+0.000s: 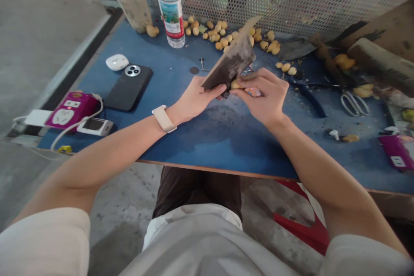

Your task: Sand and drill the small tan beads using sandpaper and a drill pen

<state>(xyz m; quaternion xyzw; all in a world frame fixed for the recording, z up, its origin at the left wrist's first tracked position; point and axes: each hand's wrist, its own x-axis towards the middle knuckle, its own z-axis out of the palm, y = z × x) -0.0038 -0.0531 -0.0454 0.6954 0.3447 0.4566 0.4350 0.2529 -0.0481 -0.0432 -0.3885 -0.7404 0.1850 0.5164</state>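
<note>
My left hand [202, 97] grips the lower end of a dark, worn flat piece [231, 62] with a pale edge, which is tilted up over the blue table. My right hand [267, 92] pinches a small yellowish round piece [236, 85] against the dark piece's lower right side. Beneath the right fingers a bit of colourful printed material [253, 92] shows. Behind the dark piece, many similar yellowish pieces [213, 34] lie in a loose heap. A small screw-like metal part [202, 62] and a dark disc [194, 70] lie left of it.
On the blue table [207, 146] stand a water bottle [170, 17] and a cloudy jar [132, 6]. At left are a phone [129, 88], white case [117, 62] and purple socket block [73, 110]. Right are blue-handled pliers [312, 99], scissors [354, 103] and cardboard [384, 60]. Perforated metal borders the back.
</note>
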